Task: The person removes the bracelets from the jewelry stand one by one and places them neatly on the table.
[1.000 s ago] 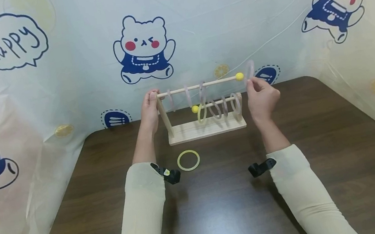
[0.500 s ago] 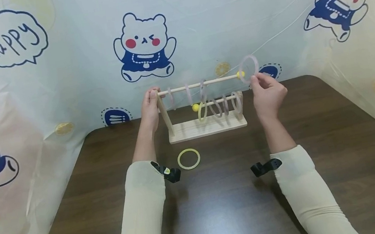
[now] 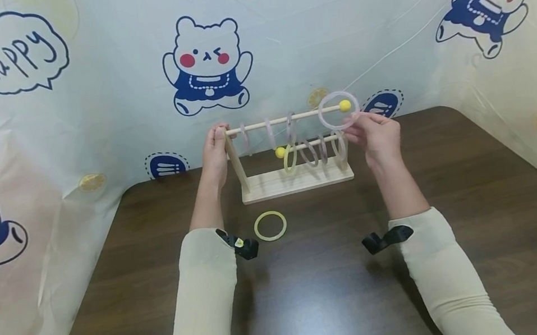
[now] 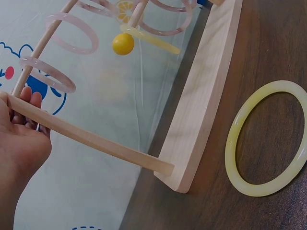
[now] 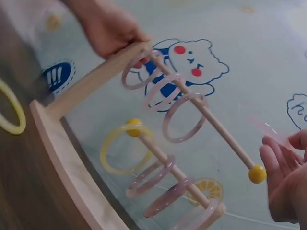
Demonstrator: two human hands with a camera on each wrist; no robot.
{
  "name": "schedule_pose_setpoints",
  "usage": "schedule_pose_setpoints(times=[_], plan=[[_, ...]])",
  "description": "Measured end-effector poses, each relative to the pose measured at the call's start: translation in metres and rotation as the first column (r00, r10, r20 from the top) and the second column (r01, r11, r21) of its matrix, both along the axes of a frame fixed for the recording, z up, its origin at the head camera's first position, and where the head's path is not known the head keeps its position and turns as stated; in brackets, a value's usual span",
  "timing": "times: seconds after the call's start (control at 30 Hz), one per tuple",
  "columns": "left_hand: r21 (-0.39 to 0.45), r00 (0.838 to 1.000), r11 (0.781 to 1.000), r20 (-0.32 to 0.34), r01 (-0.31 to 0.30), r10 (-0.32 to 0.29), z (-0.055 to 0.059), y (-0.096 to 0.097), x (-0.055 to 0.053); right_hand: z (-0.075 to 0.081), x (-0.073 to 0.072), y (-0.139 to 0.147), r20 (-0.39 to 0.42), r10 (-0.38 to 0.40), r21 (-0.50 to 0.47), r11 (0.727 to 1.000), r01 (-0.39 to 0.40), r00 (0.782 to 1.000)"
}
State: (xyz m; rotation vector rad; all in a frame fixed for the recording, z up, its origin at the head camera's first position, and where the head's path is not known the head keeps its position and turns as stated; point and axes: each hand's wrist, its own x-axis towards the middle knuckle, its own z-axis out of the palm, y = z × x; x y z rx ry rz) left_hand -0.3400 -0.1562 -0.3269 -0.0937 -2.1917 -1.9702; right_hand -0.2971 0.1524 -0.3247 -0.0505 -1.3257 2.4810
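Note:
A wooden bangle stand (image 3: 296, 181) has two rods, each tipped with a yellow ball. My left hand (image 3: 215, 155) grips the top of its left post, where the upper rod begins. Three pale purple bangles hang on that rod, one of them (image 5: 165, 123) farthest from the left hand. Between thumb and fingers, my right hand (image 3: 380, 136) pinches a pale lilac bangle (image 3: 337, 128) at the rod's free end. In the head view this bangle overlaps the ball (image 3: 344, 105); the right wrist view shows it nearly edge-on, beside the rod.
On the lower rod hang a yellow bangle (image 5: 102, 154) and several purple ones. Another yellow bangle (image 3: 271, 239) lies flat on the dark wooden table (image 3: 316, 297), in front of the stand. A printed cloth (image 3: 111, 97) rises behind the table.
My right hand first shifted slightly right, then back left, turning the lilac bangle from nearly edge-on to face-on across the ball. The left hand keeps its grip on the post.

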Motion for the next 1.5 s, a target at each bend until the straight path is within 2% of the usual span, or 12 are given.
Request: schedule_pose_setpoints(times=[0.07,0.17,0.23,0.37,0.53,0.73,0.87,1.13,1.33,1.5], plan=[[-0.003,1.000,1.000,0.001,-0.001,0.001,0.000,0.000,0.000,0.001,0.001,0.001,0.023,0.105,-0.061,0.993,-0.103,0.994],[-0.006,1.000,1.000,0.000,-0.002,0.002,0.000,0.000,0.000,0.002,0.002,0.002,0.023,0.234,-0.136,0.964,-0.229,0.972],[-0.011,1.000,1.000,0.000,-0.005,0.005,0.001,0.000,0.000,0.003,0.003,0.001,0.018,0.290,-0.152,0.947,-0.284,0.957],[-0.017,1.000,1.000,0.001,-0.004,0.004,0.002,-0.001,-0.001,0.003,0.004,-0.003,0.031,0.348,-0.121,0.932,-0.342,0.937],[-0.018,1.000,1.000,-0.001,-0.004,0.004,0.001,-0.001,-0.002,-0.001,0.006,-0.009,0.094,0.383,-0.020,0.924,-0.382,0.919],[-0.012,1.000,1.000,-0.018,-0.005,0.005,0.000,0.001,-0.003,-0.014,0.007,-0.013,0.176,0.385,0.109,0.907,-0.407,0.906],[-0.015,1.000,1.000,-0.017,-0.005,0.005,0.000,0.001,-0.003,-0.022,0.009,-0.015,0.225,0.386,0.146,0.894,-0.423,0.895],[-0.010,1.000,1.000,-0.020,0.005,-0.005,0.001,0.001,-0.003,-0.031,0.011,-0.020,0.238,0.398,0.219,0.867,-0.448,0.886],[-0.002,1.000,1.000,-0.022,0.001,-0.001,0.000,0.002,-0.002,-0.038,0.012,-0.024,0.251,0.404,0.305,0.829,-0.468,0.880],[0.007,1.000,1.000,-0.028,-0.005,0.005,0.000,0.001,-0.002,-0.047,0.011,-0.029,0.269,0.412,0.339,0.805,-0.486,0.870]])
